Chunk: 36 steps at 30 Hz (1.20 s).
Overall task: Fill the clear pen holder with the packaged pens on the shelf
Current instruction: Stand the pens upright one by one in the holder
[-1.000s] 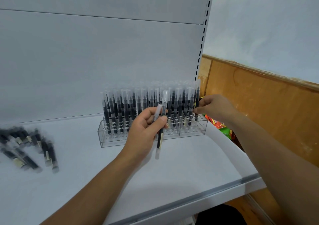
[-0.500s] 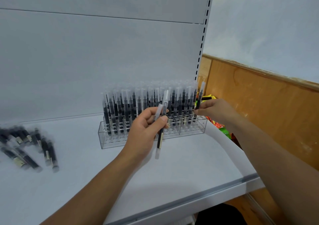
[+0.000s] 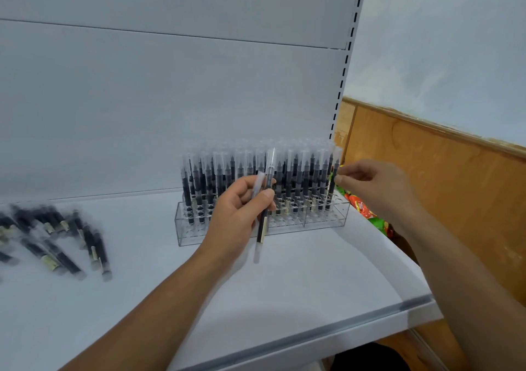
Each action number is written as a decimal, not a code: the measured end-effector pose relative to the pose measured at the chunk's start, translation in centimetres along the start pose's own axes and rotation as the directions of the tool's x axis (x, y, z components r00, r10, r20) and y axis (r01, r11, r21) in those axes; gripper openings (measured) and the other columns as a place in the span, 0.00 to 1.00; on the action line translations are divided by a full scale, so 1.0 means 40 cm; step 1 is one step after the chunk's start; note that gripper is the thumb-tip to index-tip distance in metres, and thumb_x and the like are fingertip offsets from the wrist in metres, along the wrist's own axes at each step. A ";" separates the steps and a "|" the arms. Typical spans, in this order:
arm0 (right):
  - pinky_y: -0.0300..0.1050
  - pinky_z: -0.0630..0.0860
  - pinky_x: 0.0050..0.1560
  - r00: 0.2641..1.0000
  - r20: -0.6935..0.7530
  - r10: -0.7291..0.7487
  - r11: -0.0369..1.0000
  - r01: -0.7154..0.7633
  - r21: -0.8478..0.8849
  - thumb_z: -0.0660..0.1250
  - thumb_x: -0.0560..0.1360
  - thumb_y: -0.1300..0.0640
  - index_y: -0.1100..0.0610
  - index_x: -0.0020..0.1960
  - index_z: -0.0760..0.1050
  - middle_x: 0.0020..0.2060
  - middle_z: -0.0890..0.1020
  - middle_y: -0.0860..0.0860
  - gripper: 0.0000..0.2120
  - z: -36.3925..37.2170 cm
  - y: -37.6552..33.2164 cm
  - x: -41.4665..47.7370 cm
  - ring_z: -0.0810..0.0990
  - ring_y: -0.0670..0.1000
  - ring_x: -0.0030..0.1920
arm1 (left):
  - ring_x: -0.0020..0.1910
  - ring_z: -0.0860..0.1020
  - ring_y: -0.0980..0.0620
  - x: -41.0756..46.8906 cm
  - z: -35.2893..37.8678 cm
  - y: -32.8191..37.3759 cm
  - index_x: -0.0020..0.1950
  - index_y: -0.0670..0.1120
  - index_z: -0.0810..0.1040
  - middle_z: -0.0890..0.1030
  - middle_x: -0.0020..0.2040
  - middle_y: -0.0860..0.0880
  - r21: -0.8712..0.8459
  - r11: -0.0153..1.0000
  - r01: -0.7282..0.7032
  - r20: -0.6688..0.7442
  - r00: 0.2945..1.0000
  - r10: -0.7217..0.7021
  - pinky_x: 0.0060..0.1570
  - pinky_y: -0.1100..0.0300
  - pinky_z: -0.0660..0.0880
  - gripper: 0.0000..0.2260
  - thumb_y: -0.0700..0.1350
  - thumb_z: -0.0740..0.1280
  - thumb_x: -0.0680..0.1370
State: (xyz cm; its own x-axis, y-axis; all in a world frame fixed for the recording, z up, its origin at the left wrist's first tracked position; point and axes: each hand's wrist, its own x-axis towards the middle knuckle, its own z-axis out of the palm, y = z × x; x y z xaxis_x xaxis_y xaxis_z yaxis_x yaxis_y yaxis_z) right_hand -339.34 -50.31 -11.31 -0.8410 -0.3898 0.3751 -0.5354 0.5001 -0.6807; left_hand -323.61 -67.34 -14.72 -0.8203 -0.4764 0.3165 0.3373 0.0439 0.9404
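The clear pen holder (image 3: 189, 235) stands at the back right of the white shelf (image 3: 284, 285), with several packaged black pens (image 3: 227, 177) upright in its rear rows. In front of the holder, my left hand (image 3: 236, 214) grips two packaged pens (image 3: 263, 214), held nearly upright. My right hand (image 3: 373, 185) reaches to the holder's right end, where its thumb and forefinger pinch the rightmost pen (image 3: 332, 184), which stands in a hole there. Several loose packaged pens (image 3: 57, 242) lie on the shelf at the far left.
A red and green snack packet (image 3: 365, 212) lies just right of the shelf, below my right wrist. A slotted shelf upright (image 3: 348, 54) rises behind the holder's right end. A wooden panel (image 3: 441, 185) lines the right wall. The shelf's front edge (image 3: 313, 339) runs across the bottom.
My right hand has brought a pen that was raised and tilted at the holder's right end down into the holder, upright. My left hand has kept its two pens still.
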 end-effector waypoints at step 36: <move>0.39 0.77 0.40 0.954 0.089 -0.288 0.872 0.222 0.436 0.72 0.75 0.53 0.50 0.45 0.78 0.39 0.82 0.47 0.03 0.343 -0.372 -0.032 0.78 0.48 0.37 | 0.29 0.69 0.56 -0.044 -0.319 0.044 0.54 0.46 0.79 0.77 0.35 0.52 0.004 0.997 -0.071 -0.306 0.950 0.069 0.29 0.69 0.65 0.07 0.45 0.62 0.81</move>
State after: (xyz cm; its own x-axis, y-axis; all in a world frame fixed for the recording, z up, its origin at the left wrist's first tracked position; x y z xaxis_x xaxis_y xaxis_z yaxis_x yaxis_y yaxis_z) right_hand -329.22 -67.88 -10.29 -0.6411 -0.5844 0.4975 -0.6198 0.0119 -0.7847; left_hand -315.70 -77.63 -15.22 -0.6145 -0.7179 0.3271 0.3929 0.0810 0.9160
